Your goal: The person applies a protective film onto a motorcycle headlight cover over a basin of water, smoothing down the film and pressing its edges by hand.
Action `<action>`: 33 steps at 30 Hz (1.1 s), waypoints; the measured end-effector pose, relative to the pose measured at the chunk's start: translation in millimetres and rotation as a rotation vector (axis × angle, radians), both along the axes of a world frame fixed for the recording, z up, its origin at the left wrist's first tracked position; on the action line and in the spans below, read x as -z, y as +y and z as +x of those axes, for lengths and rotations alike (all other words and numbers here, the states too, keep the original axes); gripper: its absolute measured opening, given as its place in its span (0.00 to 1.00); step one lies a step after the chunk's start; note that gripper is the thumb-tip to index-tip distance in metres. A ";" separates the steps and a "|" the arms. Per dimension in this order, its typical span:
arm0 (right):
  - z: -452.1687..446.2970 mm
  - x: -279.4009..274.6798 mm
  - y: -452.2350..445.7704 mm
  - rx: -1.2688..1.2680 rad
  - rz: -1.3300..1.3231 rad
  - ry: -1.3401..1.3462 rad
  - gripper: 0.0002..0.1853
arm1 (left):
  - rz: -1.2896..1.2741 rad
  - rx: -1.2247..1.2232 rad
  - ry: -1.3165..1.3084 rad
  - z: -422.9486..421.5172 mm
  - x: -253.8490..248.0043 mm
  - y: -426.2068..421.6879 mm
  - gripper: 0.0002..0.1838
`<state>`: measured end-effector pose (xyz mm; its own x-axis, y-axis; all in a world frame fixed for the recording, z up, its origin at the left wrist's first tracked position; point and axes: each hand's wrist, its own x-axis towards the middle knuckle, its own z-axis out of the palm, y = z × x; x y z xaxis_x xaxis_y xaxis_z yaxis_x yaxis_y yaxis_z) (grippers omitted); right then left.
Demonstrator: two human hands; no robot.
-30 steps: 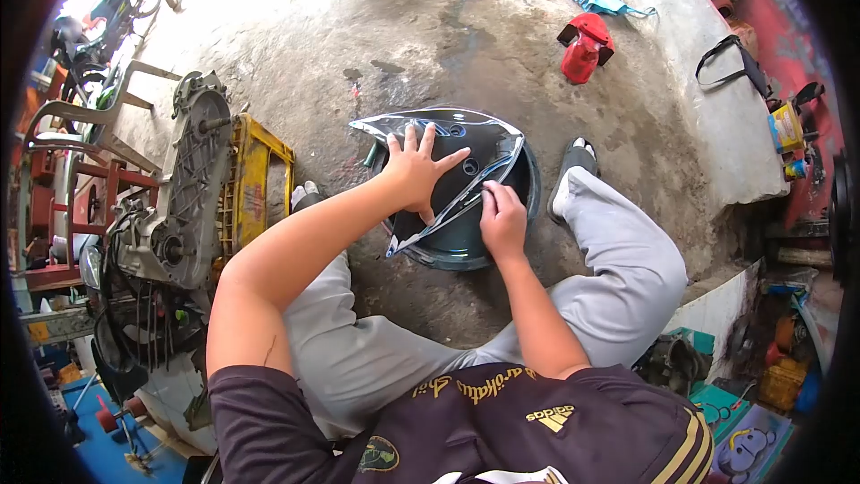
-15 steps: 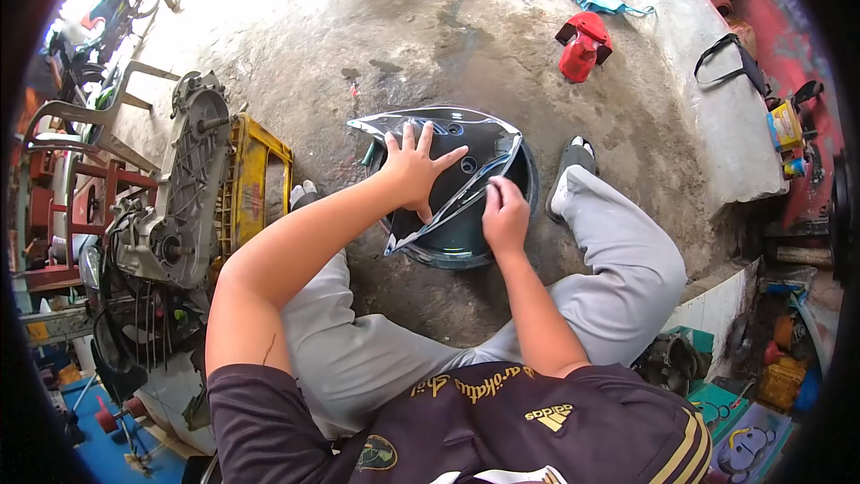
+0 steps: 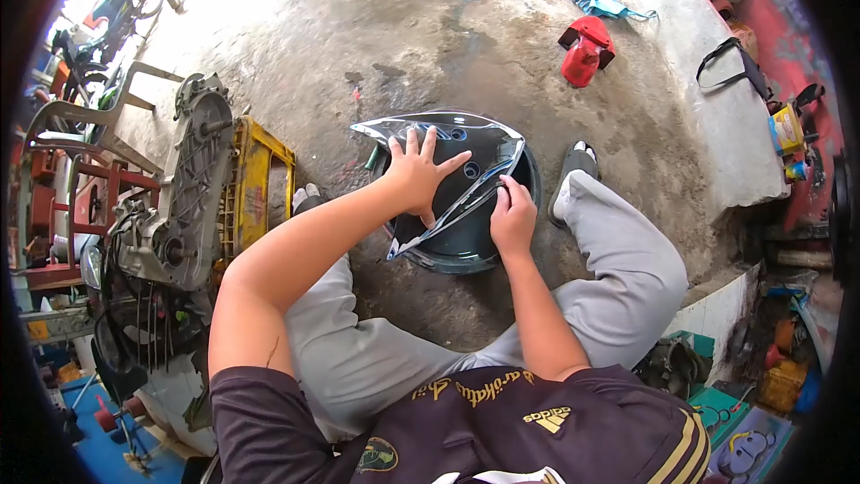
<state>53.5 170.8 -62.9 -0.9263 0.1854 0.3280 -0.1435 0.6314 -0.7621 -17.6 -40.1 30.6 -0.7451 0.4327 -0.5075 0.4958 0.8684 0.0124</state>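
A glossy black motorcycle body panel (image 3: 452,190) with white and blue edging lies across the top of a dark round basin (image 3: 459,266). The basin stands on the floor between my legs. My left hand (image 3: 416,175) rests on the panel with its fingers spread wide. At the panel's right edge is my right hand (image 3: 513,215), its thumb and fingertips pinched together. Whatever lies between those fingertips is too small to make out. Part of the basin's inside is hidden under the panel.
A red motorcycle part (image 3: 587,52) and a light-blue cloth (image 3: 596,0) lie on the concrete floor ahead. On the left are a yellow crate (image 3: 260,184), a metal engine casing (image 3: 193,188) and a chair (image 3: 112,121). A low white ledge (image 3: 717,116) runs along the right.
My right hand has shifted slightly right along the panel's edge, fingers still pinched. My left hand stays spread on the panel. A person's foot at the top has moved left.
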 end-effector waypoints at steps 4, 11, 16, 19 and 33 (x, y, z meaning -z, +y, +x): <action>8.7 -0.8 -4.1 -0.122 0.020 -0.038 0.12 | -0.006 -0.001 0.010 -2.0 0.4 2.5 0.84; 10.5 1.7 -6.9 -0.126 0.007 -0.037 0.10 | -0.002 -0.005 0.019 -1.0 3.5 1.5 0.85; -6.0 -1.7 3.7 0.031 -0.026 -0.112 0.09 | -0.016 0.003 0.023 0.5 0.9 1.5 0.84; 6.7 2.8 -1.6 -0.105 0.009 -0.077 0.09 | -0.024 0.006 0.038 -0.2 1.2 2.1 0.84; -6.2 0.3 2.8 -0.004 -0.097 -0.120 0.09 | -0.019 0.002 0.029 1.7 -0.4 2.3 0.84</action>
